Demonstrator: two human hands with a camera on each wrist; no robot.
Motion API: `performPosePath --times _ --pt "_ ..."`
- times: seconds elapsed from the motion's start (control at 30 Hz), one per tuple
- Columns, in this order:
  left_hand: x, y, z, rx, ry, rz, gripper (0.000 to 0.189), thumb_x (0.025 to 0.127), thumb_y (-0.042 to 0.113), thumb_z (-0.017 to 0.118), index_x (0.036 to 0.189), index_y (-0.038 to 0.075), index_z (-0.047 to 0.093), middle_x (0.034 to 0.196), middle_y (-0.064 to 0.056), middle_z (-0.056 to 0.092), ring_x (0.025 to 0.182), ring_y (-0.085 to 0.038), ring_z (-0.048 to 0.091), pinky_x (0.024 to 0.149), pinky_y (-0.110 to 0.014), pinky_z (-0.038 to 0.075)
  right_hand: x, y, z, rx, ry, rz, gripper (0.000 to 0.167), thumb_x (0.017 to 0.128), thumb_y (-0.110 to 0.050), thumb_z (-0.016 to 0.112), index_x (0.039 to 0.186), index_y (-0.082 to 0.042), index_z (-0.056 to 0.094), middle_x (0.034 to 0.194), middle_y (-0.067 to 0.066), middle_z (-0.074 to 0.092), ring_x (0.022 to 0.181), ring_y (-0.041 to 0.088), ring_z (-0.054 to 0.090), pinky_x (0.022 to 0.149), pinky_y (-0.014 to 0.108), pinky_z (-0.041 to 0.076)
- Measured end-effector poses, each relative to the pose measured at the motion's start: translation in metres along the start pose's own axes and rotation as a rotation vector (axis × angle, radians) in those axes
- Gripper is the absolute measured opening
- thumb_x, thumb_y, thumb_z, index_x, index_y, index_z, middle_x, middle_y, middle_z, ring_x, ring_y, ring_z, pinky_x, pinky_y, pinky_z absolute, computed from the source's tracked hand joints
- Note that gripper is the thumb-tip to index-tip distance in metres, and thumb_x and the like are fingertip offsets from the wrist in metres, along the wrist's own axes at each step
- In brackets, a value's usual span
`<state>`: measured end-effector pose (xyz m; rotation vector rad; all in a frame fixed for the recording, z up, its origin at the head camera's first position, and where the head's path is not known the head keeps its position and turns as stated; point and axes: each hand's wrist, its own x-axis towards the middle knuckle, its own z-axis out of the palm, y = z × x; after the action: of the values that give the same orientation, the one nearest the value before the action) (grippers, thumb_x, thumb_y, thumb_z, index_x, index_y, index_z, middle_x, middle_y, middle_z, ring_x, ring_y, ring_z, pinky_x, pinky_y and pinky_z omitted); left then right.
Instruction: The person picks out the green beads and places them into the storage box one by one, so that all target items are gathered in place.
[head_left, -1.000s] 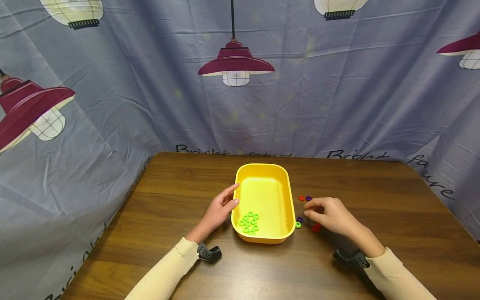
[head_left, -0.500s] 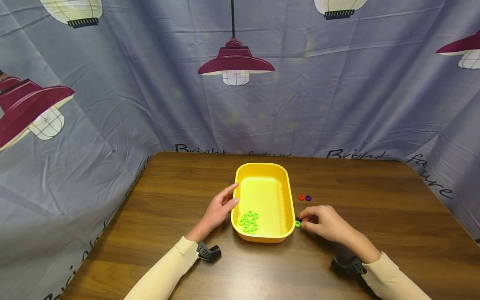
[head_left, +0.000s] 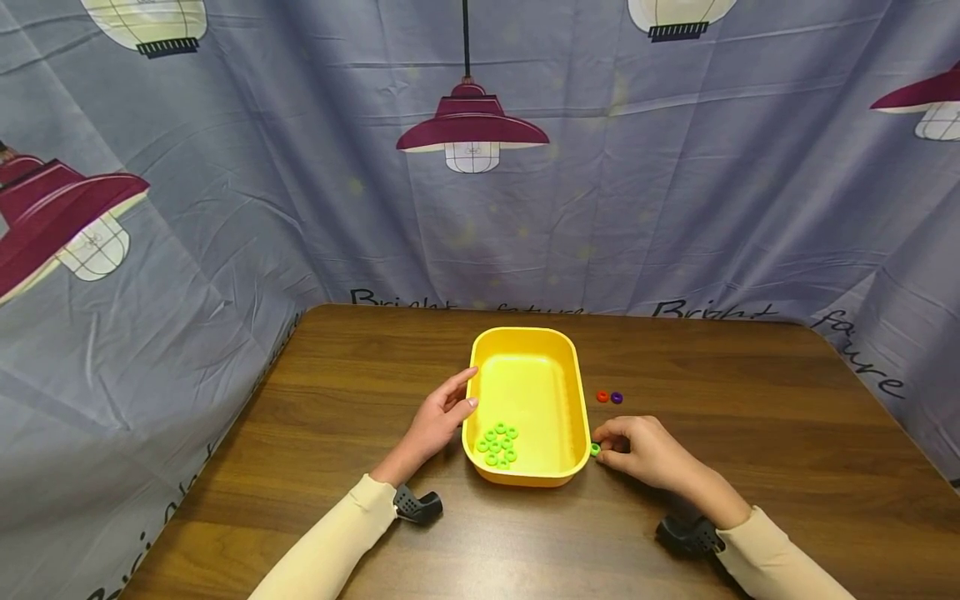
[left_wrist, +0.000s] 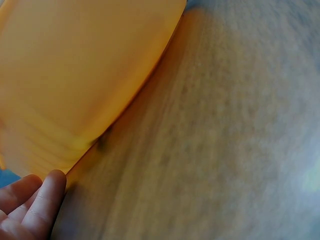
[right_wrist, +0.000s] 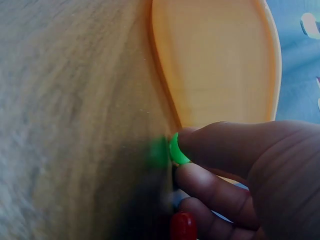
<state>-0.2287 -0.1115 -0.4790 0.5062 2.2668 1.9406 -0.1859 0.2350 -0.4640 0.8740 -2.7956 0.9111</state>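
Note:
A yellow tray (head_left: 528, 333) lies on the wooden table, with several green rings (head_left: 497, 446) in its near left corner. My left hand (head_left: 442, 412) touches the tray's left side with relaxed fingers, thumb tip at the rim; the left wrist view has its fingertips against the outer wall. Just outside the tray's right wall, my right hand (head_left: 645, 450) pinches a green ring (right_wrist: 177, 150) between thumb and index finger, low over the table. A red ring (right_wrist: 183, 226) shows below the fingers in the right wrist view; the right hand hides it in the head view.
Farther back, right of the tray, an orange-red ring (head_left: 602, 397) and a purple ring (head_left: 617, 398) lie side by side on the table (head_left: 720, 367). A grey-blue curtain (head_left: 600, 208) printed with lamps hangs behind the table's far edge.
My right hand has moved left and toward me, from above the loose rings to the green ring by the tray, covering the nearer purple ring. The left hand and tray stay put.

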Motion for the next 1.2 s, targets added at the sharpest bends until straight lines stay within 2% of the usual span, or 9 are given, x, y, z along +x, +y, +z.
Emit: performPosePath --times 0.43,0.9,1.2 --pt "0.0007 0.0004 -0.0002 0.011 -0.002 0.009 0.056 0.101 0.007 0.056 0.155 0.002 0.040 0.152 -0.029 0.048 0.137 -0.044 0.052 0.104 -0.043 0.055 -0.0013 0.0008 0.0053 -0.069 0.017 -0.038 0.016 0.079 -0.007 0.082 0.093 -0.014 0.077 0.075 -0.015 0.059 0.069 -0.004 0.051 0.059 0.018 0.045" --pt "0.0001 -0.0012 -0.0006 0.008 0.004 0.010 0.054 0.102 0.008 0.056 0.154 0.004 0.042 0.152 -0.027 0.049 0.137 -0.042 0.052 0.102 -0.043 0.056 -0.0018 -0.0004 0.0020 -0.026 -0.004 -0.039 0.016 0.079 -0.006 0.082 0.090 -0.015 0.075 0.077 -0.013 0.060 0.071 -0.003 0.053 0.059 0.018 0.046" --pt "-0.0002 0.0003 -0.0012 -0.002 -0.009 0.004 0.056 0.102 0.008 0.056 0.155 0.003 0.040 0.152 -0.029 0.048 0.137 -0.044 0.052 0.101 -0.035 0.056 -0.0009 -0.0017 -0.0018 0.005 -0.029 -0.019 0.015 0.081 -0.008 0.082 0.092 -0.016 0.075 0.079 -0.014 0.063 0.072 -0.007 0.052 0.060 0.019 0.049"
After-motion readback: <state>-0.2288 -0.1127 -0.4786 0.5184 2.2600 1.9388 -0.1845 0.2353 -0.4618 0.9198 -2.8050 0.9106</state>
